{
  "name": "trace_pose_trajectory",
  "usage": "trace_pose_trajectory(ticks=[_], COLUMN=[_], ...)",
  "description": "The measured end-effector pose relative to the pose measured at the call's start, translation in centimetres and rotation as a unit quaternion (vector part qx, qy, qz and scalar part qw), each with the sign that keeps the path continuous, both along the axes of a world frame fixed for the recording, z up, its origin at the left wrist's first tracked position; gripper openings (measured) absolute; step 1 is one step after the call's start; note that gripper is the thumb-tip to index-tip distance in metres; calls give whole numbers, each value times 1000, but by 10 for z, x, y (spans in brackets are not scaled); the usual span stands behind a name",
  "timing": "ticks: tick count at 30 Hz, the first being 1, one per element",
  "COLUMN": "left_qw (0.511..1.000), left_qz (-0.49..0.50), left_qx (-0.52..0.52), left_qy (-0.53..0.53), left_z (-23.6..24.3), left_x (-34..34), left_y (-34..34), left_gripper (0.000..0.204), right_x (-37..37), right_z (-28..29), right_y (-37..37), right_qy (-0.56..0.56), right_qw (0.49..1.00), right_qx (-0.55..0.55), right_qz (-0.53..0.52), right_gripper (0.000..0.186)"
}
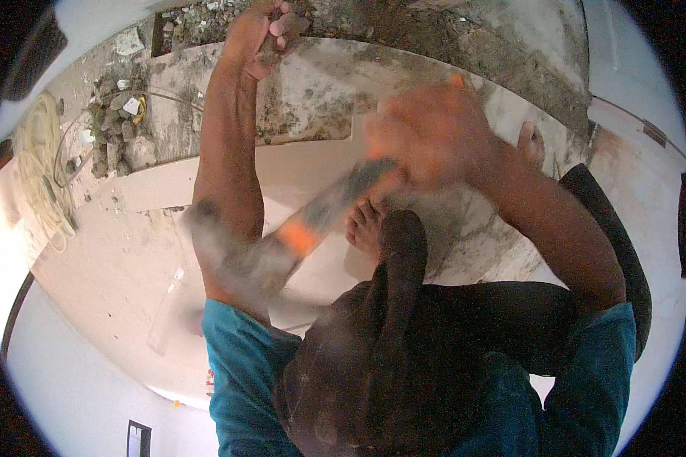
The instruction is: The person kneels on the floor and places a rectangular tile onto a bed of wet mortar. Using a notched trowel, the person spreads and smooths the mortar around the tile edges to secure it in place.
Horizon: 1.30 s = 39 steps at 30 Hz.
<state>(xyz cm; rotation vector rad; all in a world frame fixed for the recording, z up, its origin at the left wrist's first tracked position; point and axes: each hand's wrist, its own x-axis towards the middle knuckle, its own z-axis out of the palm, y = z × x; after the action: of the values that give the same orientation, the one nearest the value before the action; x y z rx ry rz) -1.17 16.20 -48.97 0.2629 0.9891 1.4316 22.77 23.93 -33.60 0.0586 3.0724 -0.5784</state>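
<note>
My right hand (434, 137), smeared by motion, is wrapped round the handle of a hammer (335, 199). The handle is dark grey with orange bands. It slants down to the left, and the blurred head crosses in front of my left forearm. Stretched out far ahead, my left hand (265, 38) has its fingers curled closed at the edge of a broken-out strip of floor (404, 30). Something greyish-brown shows by those fingers, but its kind cannot be made out. Grey stone rubble lies in the strip just left of that hand.
Chunks of rubble (113, 129) are heaped at the left, beside a coiled pale cable or hose (42, 167). A thin line runs over the dusty floor tiles (114, 251). My bare feet (366, 226) are below the right hand. A white wall (640, 68) stands at right.
</note>
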Motion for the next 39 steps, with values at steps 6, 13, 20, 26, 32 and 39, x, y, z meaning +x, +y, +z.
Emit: trace_pose_trajectory(ticks=[6, 13, 20, 26, 32, 39], left_qw=[999, 987, 997, 997, 946, 978], left_qz=[31, -72, -4, -10, -59, -34], left_qx=[-25, 68, -65, 29, 169, 96], left_qy=[-27, -130, 29, -75, -270, -180], left_z=[-3, -10, -10, 11, 26, 6], left_x=[-2, -13, -7, 6, 10, -7], left_y=[3, 6, 2, -19, -5, -7], left_gripper=[21, 24, 23, 23, 36, 35], right_x=[0, -3, 3, 13, 9, -10], right_z=[-2, 6, 2, 4, 8, 7], right_y=[4, 5, 8, 9, 6, -1], right_qy=[-33, -87, -90, -25, -64, -65], right_qw=[999, 996, 985, 999, 998, 995], right_qx=[27, 9, 34, 27, 21, 49], right_qz=[14, -34, -140, -36, -11, 57], right_gripper=[44, 45, 49, 50, 48, 40])
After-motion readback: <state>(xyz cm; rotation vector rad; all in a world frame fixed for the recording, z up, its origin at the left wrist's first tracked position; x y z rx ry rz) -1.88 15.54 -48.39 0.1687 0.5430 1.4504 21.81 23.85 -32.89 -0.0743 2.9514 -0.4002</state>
